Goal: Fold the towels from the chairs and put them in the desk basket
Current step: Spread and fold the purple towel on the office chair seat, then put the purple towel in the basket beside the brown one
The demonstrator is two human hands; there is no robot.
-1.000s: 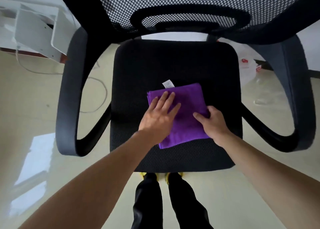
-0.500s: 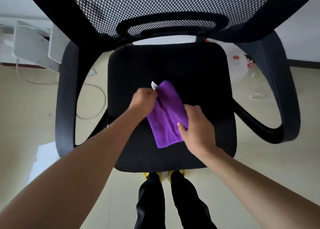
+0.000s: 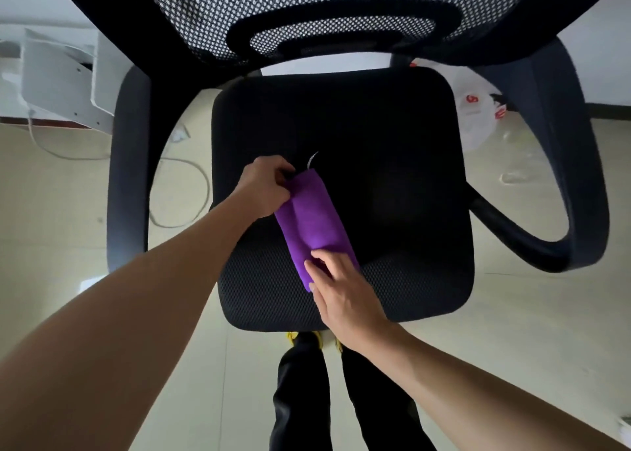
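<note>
A purple towel [image 3: 314,221], folded into a narrow strip with a white tag at its far end, lies on the black seat of an office chair [image 3: 392,163]. My left hand [image 3: 264,186] pinches the far end of the strip between curled fingers and thumb. My right hand [image 3: 338,286] lies over the strip's near end, its fingers bent onto the cloth, and whether they grip it I cannot tell. No basket is in view.
The chair's mesh back [image 3: 324,13] rises behind the seat, with curved armrests [image 3: 131,177] on both sides. A white unit [image 3: 65,85] and a cable [image 3: 191,191] lie on the floor at left; a white plastic bag [image 3: 478,116] at right. My legs [image 3: 341,399] stand below.
The towel went from a flat wide rectangle to a narrow strip. My left hand moved from pressing flat on it to pinching its far end; my right hand shifted to the near end.
</note>
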